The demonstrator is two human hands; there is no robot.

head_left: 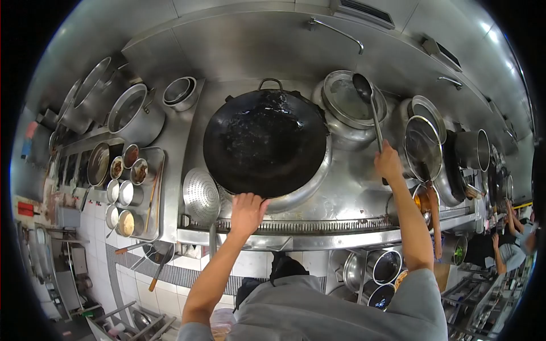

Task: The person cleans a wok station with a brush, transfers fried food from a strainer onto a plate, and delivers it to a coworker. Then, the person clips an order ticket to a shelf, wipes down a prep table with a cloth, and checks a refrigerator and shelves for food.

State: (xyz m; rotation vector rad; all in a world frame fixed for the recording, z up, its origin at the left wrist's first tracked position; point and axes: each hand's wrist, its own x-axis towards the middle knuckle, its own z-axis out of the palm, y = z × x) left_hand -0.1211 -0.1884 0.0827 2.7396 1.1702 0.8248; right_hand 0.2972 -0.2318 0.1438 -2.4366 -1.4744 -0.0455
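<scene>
A large black wok (264, 145) sits on the range in front of me, its inside dark and shiny with wet-looking patches. My left hand (248, 213) is closed on the wok's near rim, and whatever handle lies under the fingers is hidden. In my right hand (389, 163) is the long handle of a ladle (364, 88). The ladle's dark bowl is over the right edge of a wide metal pot (345, 98) of cloudy liquid, to the right of the wok. Beside my left hand, a round perforated skimmer (201, 196) lies with its handle toward me.
On the left, a tray (161, 187) carries several small seasoning cups, with a large pot (135, 113) behind. A faucet (341, 33) juts from the back wall. To the right are a strainer (423, 149) and more pots. Other people stand at the far right.
</scene>
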